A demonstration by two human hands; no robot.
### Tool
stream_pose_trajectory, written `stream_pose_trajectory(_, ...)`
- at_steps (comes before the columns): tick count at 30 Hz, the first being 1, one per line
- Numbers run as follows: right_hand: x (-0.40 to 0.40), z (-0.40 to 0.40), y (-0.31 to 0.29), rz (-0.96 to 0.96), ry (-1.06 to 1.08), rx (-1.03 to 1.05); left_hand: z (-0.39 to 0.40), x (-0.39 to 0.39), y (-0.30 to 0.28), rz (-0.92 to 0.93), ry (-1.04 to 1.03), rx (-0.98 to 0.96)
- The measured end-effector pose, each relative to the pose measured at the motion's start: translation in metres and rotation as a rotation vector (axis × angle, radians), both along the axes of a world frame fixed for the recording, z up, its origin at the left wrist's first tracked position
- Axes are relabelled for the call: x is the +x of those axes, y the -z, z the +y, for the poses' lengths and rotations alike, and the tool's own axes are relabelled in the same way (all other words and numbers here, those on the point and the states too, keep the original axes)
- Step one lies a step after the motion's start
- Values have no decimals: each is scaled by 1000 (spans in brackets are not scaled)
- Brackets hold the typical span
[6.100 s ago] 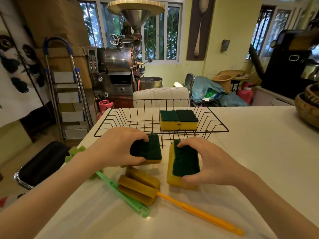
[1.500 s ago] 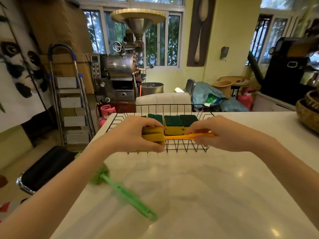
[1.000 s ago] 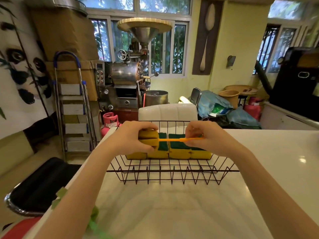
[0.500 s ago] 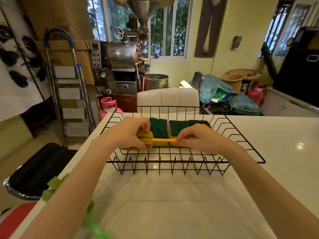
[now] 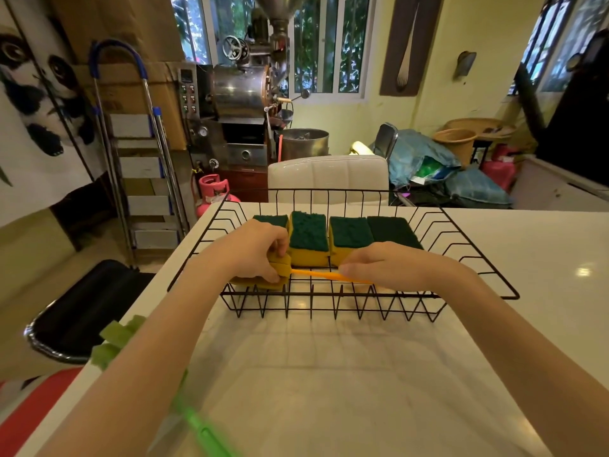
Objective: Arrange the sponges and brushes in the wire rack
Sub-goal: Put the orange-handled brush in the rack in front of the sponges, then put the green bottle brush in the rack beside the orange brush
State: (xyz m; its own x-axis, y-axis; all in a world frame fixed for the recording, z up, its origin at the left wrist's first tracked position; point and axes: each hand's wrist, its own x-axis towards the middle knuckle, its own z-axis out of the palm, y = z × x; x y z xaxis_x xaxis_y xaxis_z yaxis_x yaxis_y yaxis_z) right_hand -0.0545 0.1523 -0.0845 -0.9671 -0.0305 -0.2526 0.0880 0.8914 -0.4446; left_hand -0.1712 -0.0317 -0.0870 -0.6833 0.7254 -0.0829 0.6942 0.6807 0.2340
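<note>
A black wire rack (image 5: 478, 275) stands on the white table. Several yellow sponges with green tops (image 5: 309, 239) lie side by side along its back half. In front of them lies an orange sponge brush (image 5: 323, 275) across the rack floor. My left hand (image 5: 253, 252) grips its yellow sponge head at the left. My right hand (image 5: 395, 265) pinches its thin orange handle at the right. A green sponge brush (image 5: 201, 427) lies on the table near the front left edge, partly hidden under my left forearm.
The white table (image 5: 329, 374) stretches in front of the rack. A white padded chair back (image 5: 329, 176) stands behind the far edge. A black stool (image 5: 82, 311) is beside the left edge, and a stepladder (image 5: 141, 159) is further left.
Both hands have lowered the orange sponge brush from above the rack down onto its floor in front of the sponges. The view has tilted down.
</note>
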Motion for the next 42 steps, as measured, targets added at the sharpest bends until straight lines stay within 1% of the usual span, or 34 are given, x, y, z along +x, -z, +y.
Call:
stream_pose_trajectory(3,1,-1,-1,-12,26,9,2,1,2,22,-19,-28)
stream_pose_trajectory(9,2,-5,0,-20,53,15,6,4,4,128,-45,-104)
stream_pose_trajectory(11,3,-6,-1,-15,43,12,5,4,0,108,-41,-120)
stream_pose_trajectory(14,5,-7,-3,37,14,7,-2,10,-13,30,-16,-114)
stream_pose_trajectory(17,8,-11,-7,160,-18,-36,-12,19,-30,-6,-1,-39)
stream_pose_trajectory(22,22,-38,-20,517,-21,-181,-32,41,-59,34,-6,195)
stream_pose_trajectory(25,36,-61,-25,616,-75,-226,-46,60,-67,71,6,332)
stream_pose_trajectory(28,52,-86,-25,581,-155,-219,-68,78,-62,70,17,373)
stream_pose_trajectory(32,70,-112,-10,489,-299,-63,-103,92,-45,99,-35,394)
stream_pose_trajectory(35,75,-127,5,412,-331,-23,-128,99,-26,64,-100,419)
stream_pose_trajectory(42,81,-148,31,264,-351,47,-163,104,9,-34,-162,288)
